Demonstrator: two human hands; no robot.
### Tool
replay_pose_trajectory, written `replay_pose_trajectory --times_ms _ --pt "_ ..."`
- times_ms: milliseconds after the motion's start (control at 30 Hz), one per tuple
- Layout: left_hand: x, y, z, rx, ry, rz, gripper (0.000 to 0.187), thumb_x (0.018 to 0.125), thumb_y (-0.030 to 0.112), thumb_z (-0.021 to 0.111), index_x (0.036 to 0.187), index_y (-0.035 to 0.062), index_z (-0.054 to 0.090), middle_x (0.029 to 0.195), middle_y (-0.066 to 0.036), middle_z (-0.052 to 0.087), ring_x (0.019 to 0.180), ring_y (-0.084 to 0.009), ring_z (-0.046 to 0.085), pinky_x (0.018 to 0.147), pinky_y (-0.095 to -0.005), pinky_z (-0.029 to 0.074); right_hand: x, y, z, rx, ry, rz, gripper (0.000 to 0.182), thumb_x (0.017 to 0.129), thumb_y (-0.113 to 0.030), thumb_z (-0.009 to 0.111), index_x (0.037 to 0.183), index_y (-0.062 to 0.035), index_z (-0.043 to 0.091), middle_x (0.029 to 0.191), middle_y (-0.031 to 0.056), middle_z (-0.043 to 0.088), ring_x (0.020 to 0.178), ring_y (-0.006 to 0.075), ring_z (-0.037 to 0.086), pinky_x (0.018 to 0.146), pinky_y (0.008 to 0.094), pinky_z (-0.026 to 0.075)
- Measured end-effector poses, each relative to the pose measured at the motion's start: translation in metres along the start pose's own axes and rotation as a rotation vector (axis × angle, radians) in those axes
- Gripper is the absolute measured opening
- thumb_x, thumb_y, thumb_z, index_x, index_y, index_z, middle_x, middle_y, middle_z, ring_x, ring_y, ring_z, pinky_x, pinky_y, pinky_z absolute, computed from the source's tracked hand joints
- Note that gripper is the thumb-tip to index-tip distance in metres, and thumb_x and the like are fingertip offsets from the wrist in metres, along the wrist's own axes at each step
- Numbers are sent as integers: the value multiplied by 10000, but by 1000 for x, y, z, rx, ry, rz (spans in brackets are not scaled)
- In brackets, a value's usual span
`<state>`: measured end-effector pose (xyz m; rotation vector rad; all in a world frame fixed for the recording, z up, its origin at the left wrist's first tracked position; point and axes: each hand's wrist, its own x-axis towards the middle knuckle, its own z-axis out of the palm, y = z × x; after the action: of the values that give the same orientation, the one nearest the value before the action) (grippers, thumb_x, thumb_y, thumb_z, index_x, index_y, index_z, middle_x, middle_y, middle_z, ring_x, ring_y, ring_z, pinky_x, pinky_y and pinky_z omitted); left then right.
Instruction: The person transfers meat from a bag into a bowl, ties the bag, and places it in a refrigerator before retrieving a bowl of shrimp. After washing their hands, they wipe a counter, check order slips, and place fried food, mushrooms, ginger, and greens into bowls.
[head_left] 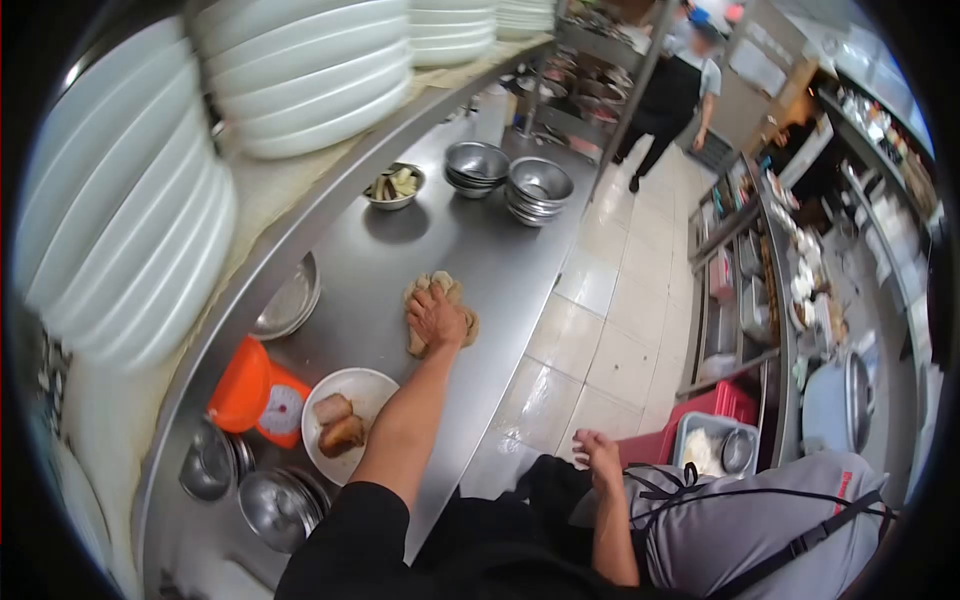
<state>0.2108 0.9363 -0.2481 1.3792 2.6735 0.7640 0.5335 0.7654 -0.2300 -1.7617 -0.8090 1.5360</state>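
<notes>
My left hand [436, 314] presses down on a crumpled beige cloth [443, 282] on the steel counter [480, 365], its fingers bent over the fabric. Below my forearm a white bowl [378, 385] holds a few pieces of browned meat [341, 436]. Beside that bowl stands an orange kitchen scale [282, 410] with a round dial. A small metal bowl of cut pale and dark pieces [395, 187] sits farther along the counter. My right hand is out of view.
Stacked white plates [310, 90] line the shelf at left. Metal bowls [540, 185] stand in stacks at the counter's far end. A co-worker in grey [760, 530] is close on my right, one hand [598, 455] hanging near. Another person [670, 95] stands in the tiled aisle [625, 290].
</notes>
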Motion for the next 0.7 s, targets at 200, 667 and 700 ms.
replay_pose_trajectory --times_ms 200,667,700 --pt "44 -20 14 72 53 143 499 733 233 588 1194 97 456 1220 -181 401 1156 -348 356 940 -480 296 75 -33 22 69 49 -26 209 831 -222 613 977 -73 607 867 17 616 752 119 564 642 262 450" --pt "117 -37 16 277 173 -192 466 769 239 579 1191 90 451 1239 -137 426 1176 -305 369 959 -430 320 245 -222 28 1 -297 -356 612 777 -324 687 1252 -28 440 1225 129 486 992 210 530 801 320 442" --pt "117 -32 14 286 178 -209 467 767 239 578 1188 78 455 1217 -143 443 1158 -310 385 956 -430 324 261 -239 37 -22 -315 -373 650 774 -331 688 1278 -24 414 1255 147 466 1017 226 524 835 331 437"
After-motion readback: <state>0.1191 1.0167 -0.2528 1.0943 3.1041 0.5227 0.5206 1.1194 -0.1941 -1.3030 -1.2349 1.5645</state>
